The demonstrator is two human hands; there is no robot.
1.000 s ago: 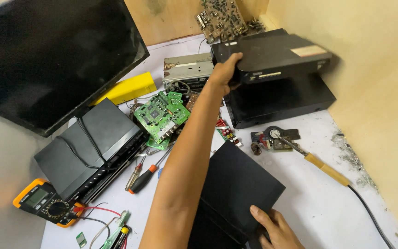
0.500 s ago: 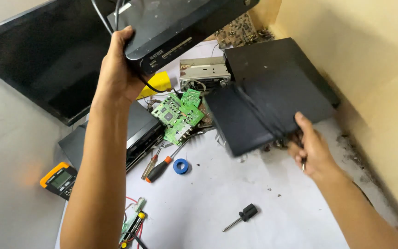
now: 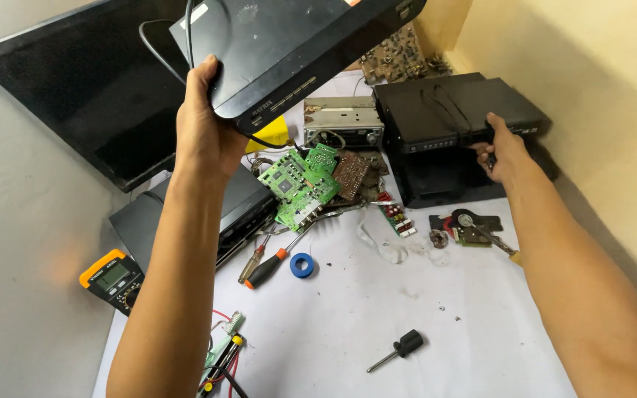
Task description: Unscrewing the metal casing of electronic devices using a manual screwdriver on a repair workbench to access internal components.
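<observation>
My left hand (image 3: 208,129) grips the front edge of a flat black player box (image 3: 296,44) and holds it up in the air, tilted, with a black cable hanging off it. My right hand (image 3: 501,151) rests on the front right corner of another black box (image 3: 444,110) that sits on top of a stack of black units at the back right. Green circuit boards (image 3: 296,184) lie on the white sheet between my arms.
A large dark flat screen (image 3: 75,96) lies at the left, a black unit (image 3: 237,210) beneath my left arm. An orange multimeter (image 3: 112,276), screwdrivers (image 3: 267,269) (image 3: 399,348), a blue tape roll (image 3: 302,264), a silver car stereo (image 3: 342,121) and a soldering iron (image 3: 492,239) are scattered about.
My left hand lifted the black player off the stack and raised it high. My right hand moved the other black box from the sheet onto the stack at the back right.
</observation>
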